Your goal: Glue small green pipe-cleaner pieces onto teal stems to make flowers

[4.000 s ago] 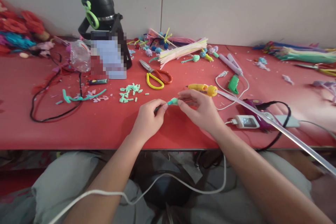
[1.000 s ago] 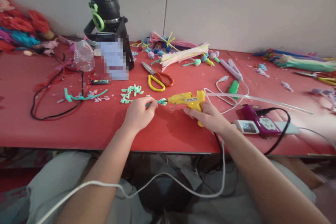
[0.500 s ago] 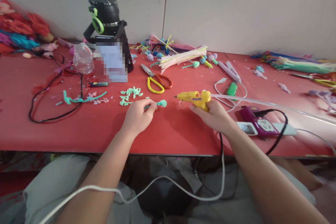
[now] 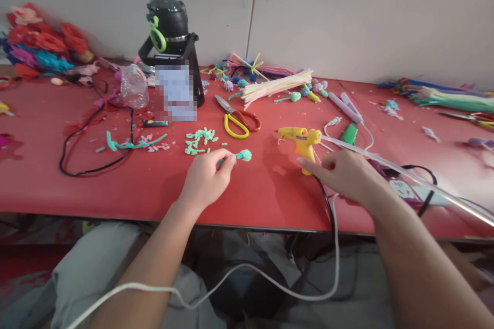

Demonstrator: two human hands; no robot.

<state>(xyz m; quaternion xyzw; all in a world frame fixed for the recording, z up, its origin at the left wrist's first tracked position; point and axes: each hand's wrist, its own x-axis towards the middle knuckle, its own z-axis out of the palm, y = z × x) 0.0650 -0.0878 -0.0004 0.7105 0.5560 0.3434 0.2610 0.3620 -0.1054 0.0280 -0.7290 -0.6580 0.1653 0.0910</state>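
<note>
- The left hand pinches a short green stem between thumb and forefinger; its fluffy mint-green head sticks out past the fingertips, to the right, above the red table.
- The right hand is loosely open at the grip of a yellow glue gun, thumb stretched out and apart from the bent forefinger. Whether it bears any of the gun's weight, I cannot tell.
- The gun's nozzle points left, well apart from the fluffy head. A long clear glue stick runs from its back, over the right hand, toward the lower right.
- Small mint-green cuttings lie scattered just beyond the left hand.
- Behind them rest scissors with one yellow and one orange-red handle, blades parted slightly or shut; too small to tell.
- Farther back are a black bottle, a blurred-out screen in front of it, and a bundle of pale fuzzy stems.
- At right, a purple power socket is partly hidden by the right hand and arm.
</note>
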